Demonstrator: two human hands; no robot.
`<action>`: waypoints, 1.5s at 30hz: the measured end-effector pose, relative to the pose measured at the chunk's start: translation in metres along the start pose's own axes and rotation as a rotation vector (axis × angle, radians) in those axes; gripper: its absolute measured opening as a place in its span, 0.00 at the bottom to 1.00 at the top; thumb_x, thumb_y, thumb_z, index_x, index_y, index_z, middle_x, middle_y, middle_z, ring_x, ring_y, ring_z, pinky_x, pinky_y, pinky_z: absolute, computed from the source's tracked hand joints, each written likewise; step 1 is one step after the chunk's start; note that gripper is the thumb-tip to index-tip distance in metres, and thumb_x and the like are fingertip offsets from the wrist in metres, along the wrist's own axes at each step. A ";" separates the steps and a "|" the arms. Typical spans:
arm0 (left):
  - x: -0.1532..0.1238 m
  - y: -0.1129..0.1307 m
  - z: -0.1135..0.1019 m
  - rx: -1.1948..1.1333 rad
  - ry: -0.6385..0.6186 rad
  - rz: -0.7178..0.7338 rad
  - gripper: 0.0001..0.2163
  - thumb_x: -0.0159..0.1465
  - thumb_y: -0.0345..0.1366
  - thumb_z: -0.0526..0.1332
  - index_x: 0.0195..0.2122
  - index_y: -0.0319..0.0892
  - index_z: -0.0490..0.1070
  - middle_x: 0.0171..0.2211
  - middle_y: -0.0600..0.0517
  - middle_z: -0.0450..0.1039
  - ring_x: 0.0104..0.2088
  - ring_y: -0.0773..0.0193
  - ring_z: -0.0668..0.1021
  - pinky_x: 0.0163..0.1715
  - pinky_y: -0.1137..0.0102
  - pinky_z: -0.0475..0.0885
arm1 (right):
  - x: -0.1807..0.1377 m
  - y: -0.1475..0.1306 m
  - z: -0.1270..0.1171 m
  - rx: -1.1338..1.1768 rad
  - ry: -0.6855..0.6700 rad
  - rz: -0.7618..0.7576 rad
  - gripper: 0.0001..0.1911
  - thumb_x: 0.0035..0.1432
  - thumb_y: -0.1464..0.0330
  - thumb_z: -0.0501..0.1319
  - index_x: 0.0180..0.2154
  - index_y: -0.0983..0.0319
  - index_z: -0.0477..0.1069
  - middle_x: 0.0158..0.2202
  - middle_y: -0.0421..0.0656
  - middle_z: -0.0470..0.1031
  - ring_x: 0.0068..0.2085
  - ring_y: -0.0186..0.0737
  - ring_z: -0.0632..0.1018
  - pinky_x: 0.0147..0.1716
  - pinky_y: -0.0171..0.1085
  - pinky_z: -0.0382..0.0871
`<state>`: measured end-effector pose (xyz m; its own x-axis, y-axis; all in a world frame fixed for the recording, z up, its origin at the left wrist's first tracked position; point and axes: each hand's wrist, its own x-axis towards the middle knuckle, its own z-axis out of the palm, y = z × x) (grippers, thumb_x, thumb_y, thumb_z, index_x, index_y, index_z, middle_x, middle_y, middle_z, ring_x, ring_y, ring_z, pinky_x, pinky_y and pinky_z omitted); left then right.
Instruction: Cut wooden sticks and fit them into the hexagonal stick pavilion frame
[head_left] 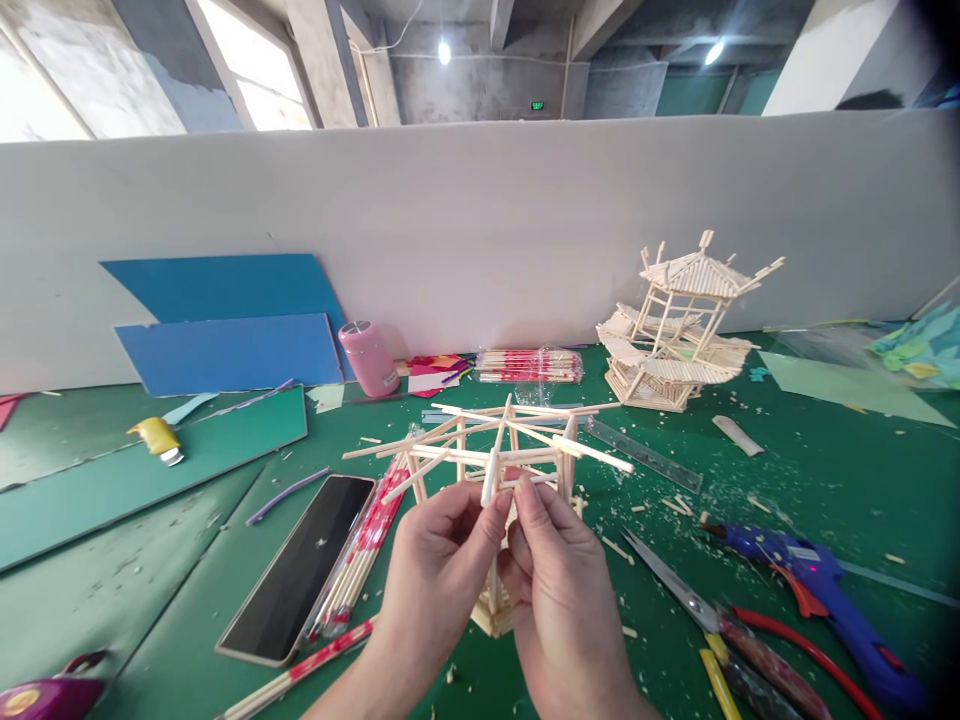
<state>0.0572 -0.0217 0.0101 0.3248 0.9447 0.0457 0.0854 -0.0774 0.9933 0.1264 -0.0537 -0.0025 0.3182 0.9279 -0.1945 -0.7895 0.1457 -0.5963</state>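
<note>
The left hand (442, 560) and right hand (566, 575) both pinch with thumb and fingertips at the near corner of a stick frame (491, 475), which stands upright on the green table (547, 675) at the near middle. The fingers hide the spot, so it is hard to say which stick each one grips. Sticks fan outward from the frame's top. Left of it lie a packet of sticks (375, 535) and a phone (300, 570); to the right are scissors (671, 580) and a blue glue gun (814, 570). A clear ruler (649, 458) lies beyond, to the right. At the far right stands a stick tower (679, 325) with roofs; at the far left, a pink bottle (369, 360) stands beside blue boards (225, 352).
</note>
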 end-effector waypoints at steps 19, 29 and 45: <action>0.001 0.000 0.002 -0.040 0.036 -0.021 0.08 0.54 0.35 0.61 0.20 0.39 0.70 0.16 0.55 0.70 0.18 0.68 0.71 0.17 0.77 0.66 | 0.000 0.000 0.002 0.022 0.014 0.002 0.06 0.51 0.63 0.63 0.28 0.58 0.75 0.27 0.38 0.76 0.29 0.33 0.76 0.21 0.29 0.67; 0.000 0.000 -0.001 0.000 0.011 -0.023 0.09 0.55 0.36 0.60 0.21 0.38 0.69 0.16 0.55 0.68 0.19 0.68 0.70 0.18 0.77 0.64 | -0.001 -0.001 0.004 0.052 0.035 0.001 0.07 0.51 0.65 0.64 0.24 0.60 0.74 0.18 0.32 0.64 0.18 0.22 0.63 0.15 0.20 0.57; 0.010 -0.009 -0.010 0.059 0.039 0.007 0.12 0.56 0.40 0.60 0.21 0.37 0.70 0.17 0.54 0.65 0.22 0.67 0.67 0.21 0.75 0.61 | -0.001 0.002 -0.005 -0.126 0.069 0.051 0.13 0.49 0.59 0.64 0.33 0.62 0.74 0.13 0.28 0.45 0.16 0.23 0.47 0.14 0.26 0.41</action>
<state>0.0499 -0.0087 0.0026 0.2886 0.9557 0.0574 0.1395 -0.1013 0.9850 0.1268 -0.0564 -0.0076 0.3185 0.9064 -0.2776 -0.7345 0.0508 -0.6767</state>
